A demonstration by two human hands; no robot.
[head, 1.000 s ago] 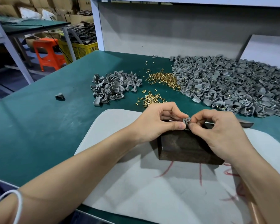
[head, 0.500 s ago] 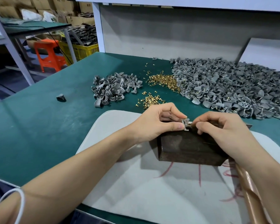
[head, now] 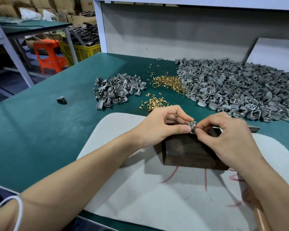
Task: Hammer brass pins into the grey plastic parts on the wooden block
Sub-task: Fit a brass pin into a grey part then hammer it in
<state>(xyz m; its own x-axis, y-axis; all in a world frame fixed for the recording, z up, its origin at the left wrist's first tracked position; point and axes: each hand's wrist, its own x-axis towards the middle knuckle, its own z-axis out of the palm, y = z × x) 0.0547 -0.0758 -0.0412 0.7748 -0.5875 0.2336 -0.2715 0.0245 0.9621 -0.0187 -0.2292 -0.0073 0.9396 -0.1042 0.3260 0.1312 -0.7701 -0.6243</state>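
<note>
— Where's the grey plastic part (head: 191, 126)?
— At the top of the wooden block (head: 190, 154), near the worktop's (head: 40, 139) front edge. Fingers of the left hand (head: 158, 127) pinch its left side, and those of the right hand (head: 227, 139) pinch its right.

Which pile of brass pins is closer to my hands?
The smaller pile of brass pins, lying just beyond the left hand. The bigger pile sits farther back, against the large heap of grey parts.
</note>
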